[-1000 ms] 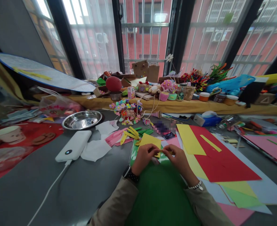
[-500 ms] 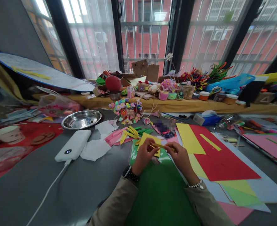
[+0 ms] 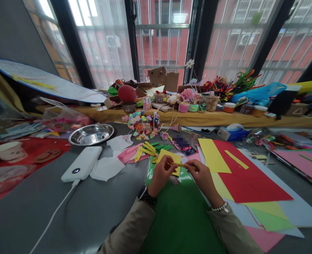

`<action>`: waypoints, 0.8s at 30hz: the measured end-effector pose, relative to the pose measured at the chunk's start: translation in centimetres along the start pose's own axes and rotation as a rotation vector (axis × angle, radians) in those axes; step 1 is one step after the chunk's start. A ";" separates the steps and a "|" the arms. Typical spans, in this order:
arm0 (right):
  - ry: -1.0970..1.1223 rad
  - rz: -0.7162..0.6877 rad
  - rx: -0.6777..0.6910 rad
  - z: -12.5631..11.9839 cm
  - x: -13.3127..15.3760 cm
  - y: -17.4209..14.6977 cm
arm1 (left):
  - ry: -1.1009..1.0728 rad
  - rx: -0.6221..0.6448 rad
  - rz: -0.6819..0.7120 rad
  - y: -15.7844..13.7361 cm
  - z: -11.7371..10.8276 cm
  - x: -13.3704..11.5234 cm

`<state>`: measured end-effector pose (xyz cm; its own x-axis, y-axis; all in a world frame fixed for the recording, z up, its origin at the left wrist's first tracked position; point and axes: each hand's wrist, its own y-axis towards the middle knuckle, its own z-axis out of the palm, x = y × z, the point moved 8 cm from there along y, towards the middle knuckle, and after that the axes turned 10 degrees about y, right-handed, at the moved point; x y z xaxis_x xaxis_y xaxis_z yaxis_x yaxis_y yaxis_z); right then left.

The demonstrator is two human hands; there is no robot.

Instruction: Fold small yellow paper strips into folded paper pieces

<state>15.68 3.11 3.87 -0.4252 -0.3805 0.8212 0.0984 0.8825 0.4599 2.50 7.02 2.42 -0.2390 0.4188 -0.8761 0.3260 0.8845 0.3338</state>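
A narrow yellow paper strip [image 3: 180, 165] is stretched between my two hands. My left hand [image 3: 162, 175] pinches its left end between thumb and fingers. At the other end, my right hand [image 3: 199, 173] is closed on the strip, its fingertips hiding part of it. Behind and below lies a square of yellow paper [image 3: 163, 154], on the top edge of a glossy green mat [image 3: 183, 215]. Folded yellow paper strips [image 3: 147, 149] and green paper pieces [image 3: 162, 146] lie just beyond my left hand.
Right of my hands, a red sheet [image 3: 253, 187] and a yellow sheet [image 3: 214, 155] overlap other coloured papers. A phone [image 3: 189, 151] lies beyond my hands. Leftward are a white power bank [image 3: 83, 164] with a cable, a metal plate [image 3: 73, 138] and white paper scraps [image 3: 106, 169].
The strip has turned slightly between my fingers, now lying flatter and more level. My right hand has shifted a little; both hands keep their hold.
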 end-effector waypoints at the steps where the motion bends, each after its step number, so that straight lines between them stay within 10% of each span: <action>1: 0.000 0.001 0.000 0.0 -0.1 0.0 | 0.005 0.002 -0.001 0.0 0.0 0.0; 24: -0.038 -0.024 -0.029 -0.1 -0.2 -0.1 | 0.204 -0.010 0.074 0.0 0.0 -0.8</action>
<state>15.87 3.07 3.69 -0.4618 -0.3905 0.7964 0.1131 0.8646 0.4895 2.69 6.70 3.08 -0.3950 0.5149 -0.7608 0.3405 0.8512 0.3994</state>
